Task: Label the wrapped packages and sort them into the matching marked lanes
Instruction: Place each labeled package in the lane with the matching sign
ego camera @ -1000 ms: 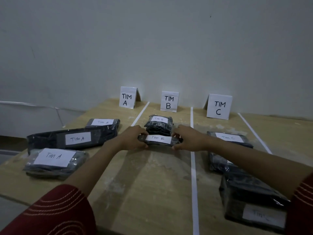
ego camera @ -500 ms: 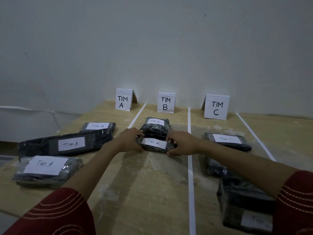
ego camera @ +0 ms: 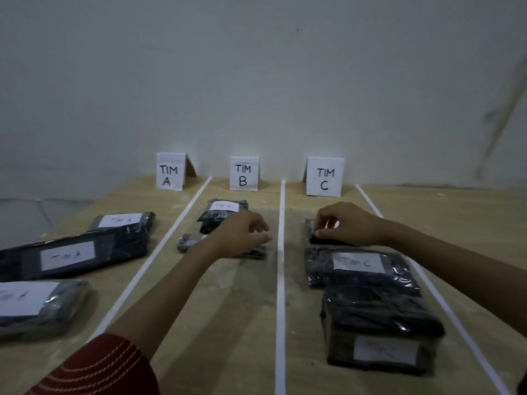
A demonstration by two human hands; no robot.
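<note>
The near half of the middle lane (ego camera: 228, 323) is bare wood, open from the front; only the left forearm (ego camera: 171, 295) crosses it slantwise. Further in, two packages (ego camera: 219, 215) block it, and sign cards (ego camera: 244, 173) stand before the wall (ego camera: 256, 81). Three packages (ego camera: 71, 256) occupy the left lane (ego camera: 171, 206); three more (ego camera: 370, 303) fill the right lane (ego camera: 302, 323) nearly from tape to tape. Beyond the rightmost tape line (ego camera: 462, 332) the table (ego camera: 470, 238) is bare.

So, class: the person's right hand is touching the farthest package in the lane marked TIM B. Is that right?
Not quite: the lane is wrong. In the head view, the right hand is touching the farthest package in the lane marked by the TIM C sign, to the right of the white line that bounds the TIM B lane.
</note>
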